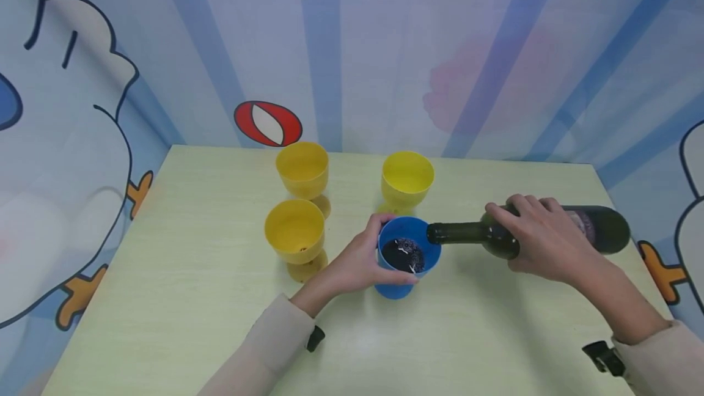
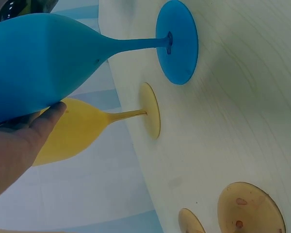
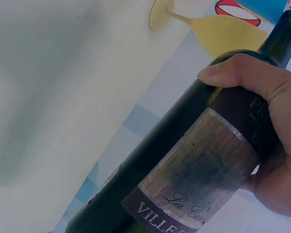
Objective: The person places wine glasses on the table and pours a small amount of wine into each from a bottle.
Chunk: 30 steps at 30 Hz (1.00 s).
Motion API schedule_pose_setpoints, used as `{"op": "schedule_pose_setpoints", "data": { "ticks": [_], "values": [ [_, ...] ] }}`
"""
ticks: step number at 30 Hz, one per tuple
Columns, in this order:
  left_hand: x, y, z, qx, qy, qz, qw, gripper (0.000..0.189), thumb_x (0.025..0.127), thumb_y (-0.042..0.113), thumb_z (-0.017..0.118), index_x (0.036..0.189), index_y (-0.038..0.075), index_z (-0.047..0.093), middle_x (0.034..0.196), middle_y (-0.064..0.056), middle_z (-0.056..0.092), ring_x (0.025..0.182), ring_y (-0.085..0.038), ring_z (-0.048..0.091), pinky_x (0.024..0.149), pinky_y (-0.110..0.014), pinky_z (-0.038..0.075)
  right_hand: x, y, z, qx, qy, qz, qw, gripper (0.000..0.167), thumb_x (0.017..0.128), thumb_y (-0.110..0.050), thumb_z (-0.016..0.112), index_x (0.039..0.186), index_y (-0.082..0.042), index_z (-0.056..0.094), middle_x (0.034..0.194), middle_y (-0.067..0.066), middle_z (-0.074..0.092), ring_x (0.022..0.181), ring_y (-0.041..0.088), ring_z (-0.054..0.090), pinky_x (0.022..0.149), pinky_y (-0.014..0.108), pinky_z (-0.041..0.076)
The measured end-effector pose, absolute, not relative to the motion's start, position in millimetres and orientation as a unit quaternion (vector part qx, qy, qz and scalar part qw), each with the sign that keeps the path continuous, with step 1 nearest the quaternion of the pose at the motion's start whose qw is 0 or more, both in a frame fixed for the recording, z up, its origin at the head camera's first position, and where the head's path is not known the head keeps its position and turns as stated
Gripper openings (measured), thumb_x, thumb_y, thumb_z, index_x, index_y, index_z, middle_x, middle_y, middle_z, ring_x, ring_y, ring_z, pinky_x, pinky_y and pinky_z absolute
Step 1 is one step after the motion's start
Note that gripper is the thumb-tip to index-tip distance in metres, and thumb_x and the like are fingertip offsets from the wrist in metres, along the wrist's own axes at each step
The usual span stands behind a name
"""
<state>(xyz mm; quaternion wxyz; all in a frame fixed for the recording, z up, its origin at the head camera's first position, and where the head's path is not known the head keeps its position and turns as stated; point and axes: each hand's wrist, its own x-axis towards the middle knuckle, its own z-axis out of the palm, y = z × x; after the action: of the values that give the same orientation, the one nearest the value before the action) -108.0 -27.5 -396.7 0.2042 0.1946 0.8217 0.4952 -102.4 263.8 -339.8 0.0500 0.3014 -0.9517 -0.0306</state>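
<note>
My left hand (image 1: 360, 258) grips the bowl of a blue plastic wine goblet (image 2: 53, 53), thumb on the near side and fingers around the far side. Dark red liquid (image 1: 404, 254) lies inside its bowl. Whether the goblet's foot (image 2: 179, 43) touches the table cannot be told. From the right, my right hand (image 1: 541, 237) holds a dark green wine bottle (image 1: 607, 230) round its shoulder and upper body. The bottle lies nearly level, its mouth at the goblet's right rim. A paper label (image 3: 199, 165) shows on its side; no falling stream is clearly visible.
Two orange-yellow goblets (image 1: 301, 170) stand left of the blue one, the nearer goblet (image 1: 294, 231) close to my left wrist. A brighter yellow goblet (image 1: 407, 179) stands just behind the blue one. The pale wooden table (image 1: 181, 249) ends at a printed blue-striped curtain (image 1: 374, 66).
</note>
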Motion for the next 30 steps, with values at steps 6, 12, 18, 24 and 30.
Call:
{"op": "schedule_pose_setpoints", "data": {
  "ticks": [6, 12, 18, 24, 30],
  "values": [
    [-109, -27, -398, 0.195, 0.821, 0.496, 0.205, 0.095, 0.068, 0.04, 0.079, 0.138, 0.016, 0.019, 0.136, -0.004, 0.039, 0.121, -0.02, 0.039, 0.097, -0.042, 0.037, -102, 265, -344, 0.302, -0.951, -0.02, 0.058, 0.079, 0.05, -0.018, 0.084, 0.119, -0.01, 0.047, 0.101, 0.021, 0.051, 0.089, 0.038, 0.051, 0.074, 0.058, 0.039],
    [-109, -28, -398, 0.195, 0.822, 0.494, 0.204, 0.095, 0.069, 0.04, 0.078, 0.138, 0.016, 0.019, 0.137, -0.004, 0.039, 0.122, -0.02, 0.039, 0.097, -0.043, 0.038, -102, 266, -347, 0.298, -0.953, -0.014, 0.053, 0.079, 0.05, -0.019, 0.084, 0.12, -0.009, 0.048, 0.1, 0.02, 0.051, 0.087, 0.036, 0.051, 0.074, 0.058, 0.039],
    [-108, -28, -398, 0.194, 0.823, 0.494, 0.204, 0.094, 0.069, 0.04, 0.078, 0.138, 0.016, 0.019, 0.136, -0.004, 0.039, 0.121, -0.02, 0.039, 0.096, -0.043, 0.038, -102, 267, -349, 0.296, -0.954, -0.006, 0.043, 0.08, 0.052, -0.02, 0.083, 0.123, -0.007, 0.048, 0.102, 0.021, 0.05, 0.088, 0.037, 0.051, 0.074, 0.058, 0.039],
    [-108, -29, -397, 0.196, 0.821, 0.496, 0.204, 0.094, 0.069, 0.039, 0.079, 0.138, 0.016, 0.019, 0.136, -0.004, 0.04, 0.121, -0.019, 0.04, 0.096, -0.041, 0.039, -101, 269, -353, 0.294, -0.955, 0.01, 0.045, 0.081, 0.051, -0.02, 0.083, 0.123, -0.006, 0.049, 0.101, 0.02, 0.051, 0.089, 0.036, 0.051, 0.074, 0.058, 0.039],
    [-107, -29, -397, 0.195, 0.82, 0.497, 0.205, 0.094, 0.069, 0.038, 0.078, 0.139, 0.015, 0.019, 0.136, -0.005, 0.04, 0.121, -0.02, 0.04, 0.095, -0.041, 0.039, -100, 269, -359, 0.289, -0.956, 0.033, 0.041, 0.08, 0.051, -0.017, 0.083, 0.123, -0.006, 0.048, 0.101, 0.018, 0.051, 0.088, 0.034, 0.051, 0.075, 0.057, 0.038]
  ]
}}
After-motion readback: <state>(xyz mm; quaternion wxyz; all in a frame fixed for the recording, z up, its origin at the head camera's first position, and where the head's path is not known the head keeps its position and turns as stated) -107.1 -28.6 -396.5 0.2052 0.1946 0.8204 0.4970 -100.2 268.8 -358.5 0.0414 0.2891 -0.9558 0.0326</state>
